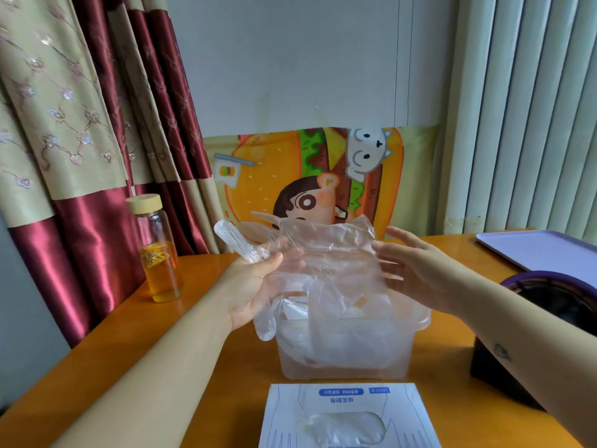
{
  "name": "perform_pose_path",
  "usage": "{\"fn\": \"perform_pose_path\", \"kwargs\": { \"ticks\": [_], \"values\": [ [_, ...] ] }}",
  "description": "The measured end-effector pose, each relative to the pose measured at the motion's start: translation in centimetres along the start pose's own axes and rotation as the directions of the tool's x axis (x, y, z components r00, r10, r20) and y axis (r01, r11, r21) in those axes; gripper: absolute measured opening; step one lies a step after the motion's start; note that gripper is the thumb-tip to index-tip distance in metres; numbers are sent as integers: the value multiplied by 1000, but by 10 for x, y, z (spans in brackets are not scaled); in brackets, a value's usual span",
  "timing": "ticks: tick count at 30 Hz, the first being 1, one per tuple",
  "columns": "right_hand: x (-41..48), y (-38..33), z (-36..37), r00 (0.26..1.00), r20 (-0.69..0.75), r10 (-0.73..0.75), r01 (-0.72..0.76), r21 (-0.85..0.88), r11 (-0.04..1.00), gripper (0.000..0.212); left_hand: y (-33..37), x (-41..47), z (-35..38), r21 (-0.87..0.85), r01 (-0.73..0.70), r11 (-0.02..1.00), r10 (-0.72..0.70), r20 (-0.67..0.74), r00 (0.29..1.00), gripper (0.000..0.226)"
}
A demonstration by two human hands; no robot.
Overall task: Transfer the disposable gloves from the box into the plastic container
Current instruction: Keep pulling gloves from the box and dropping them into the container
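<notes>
Orange wooden table, against a pale wall: a person's 2 bare hands work a clear plastic glove above a container.

The left hand lies palm up. Its thumb pinches the thin, crinkled film against the fingers behind it, and 1 glove finger sticks up past the thumb. Whether the grip takes in 1 glove or several cannot be told.

The right hand has straight, spread fingers. Their tips touch the film's right edge and nothing is gripped. The glove hangs between both hands as a wrinkled, see-through sheet, directly over the container's mouth, with its lower edge reaching the contents.

Below, the container is a translucent, rectangular plastic tub, piled to the rim with more crumpled clear gloves. A loose glove finger droops over its left rim.

Just in front of it, at the table's near edge, lies a flat white card box with blue print. Its oval opening shows clear film inside.

To the left stands a glass bottle with a pale lid, holding amber liquid and yellow-orange pieces. To the right are a lilac tray and a dark round object with a purple rim.

Behind the table hang a red-and-beige embroidered curtain, a cartoon burger poster and pale vertical blinds.
</notes>
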State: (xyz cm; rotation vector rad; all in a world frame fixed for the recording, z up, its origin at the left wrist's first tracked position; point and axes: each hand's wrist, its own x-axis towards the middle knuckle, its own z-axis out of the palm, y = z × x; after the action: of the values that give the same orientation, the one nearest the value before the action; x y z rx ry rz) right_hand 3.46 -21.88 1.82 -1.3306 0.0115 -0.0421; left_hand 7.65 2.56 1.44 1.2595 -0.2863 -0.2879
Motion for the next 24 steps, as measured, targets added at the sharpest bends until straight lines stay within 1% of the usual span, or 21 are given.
{"fn": "perform_pose_path", "kwargs": {
  "ticks": [1,2,3,4,5,6,7,10,11,13,15,17,19,20,22,24],
  "values": [
    [-1,-3,1,1000,4,-28,28,-67,997,80,1,2,1,-11,15,1000,-15,19,1000,28],
    [-2,-4,3,997,5,-77,77,-171,982,80,1,3,1,-22,30,999,-29,35,999,29],
    [-3,-5,5,988,-3,-154,146,-304,942,76,2,4,1,-28,43,999,-41,50,998,30],
    [-4,-5,5,971,3,-241,218,-435,873,71,2,6,1,-25,55,998,-54,58,997,31],
    [-5,-5,6,949,29,-313,282,-515,809,66,2,7,1,-16,67,998,-66,62,996,32],
    [-5,-4,4,937,62,-343,322,-531,784,63,1,8,0,-7,77,997,-77,61,995,33],
    [-5,-3,3,937,91,-336,335,-502,797,61,0,9,-2,-4,86,996,-86,58,995,34],
    [-4,-3,0,956,139,-257,290,-344,893,49,-2,12,-2,-19,112,994,-110,67,992,35],
    [-2,-3,-1,958,154,-240,277,-300,913,44,-3,13,-1,-24,122,992,-120,71,990,35],
    [0,-2,0,956,166,-240,279,-278,919,36,-4,16,2,-30,136,990,-134,75,988,36],
    [3,-1,2,963,138,-232,264,-296,918,33,-6,18,4,-44,138,989,-134,82,988,37],
    [6,1,5,977,117,-181,209,-319,924,35,-7,20,4,-43,136,990,-132,101,986,36],
    [8,2,7,985,120,-124,158,-335,929,41,-6,20,5,-56,135,989,-128,113,985,36],
    [9,3,7,986,105,-128,156,-337,928,45,-7,20,4,-70,135,988,-126,113,985,35],
    [11,4,7,976,37,-214,211,-401,892,53,-7,19,3,-78,125,989,-117,99,988,34],
    [13,6,7,953,-1,-301,250,-554,794,58,-9,18,0,-81,118,990,-113,68,991,32]
  ]
}}
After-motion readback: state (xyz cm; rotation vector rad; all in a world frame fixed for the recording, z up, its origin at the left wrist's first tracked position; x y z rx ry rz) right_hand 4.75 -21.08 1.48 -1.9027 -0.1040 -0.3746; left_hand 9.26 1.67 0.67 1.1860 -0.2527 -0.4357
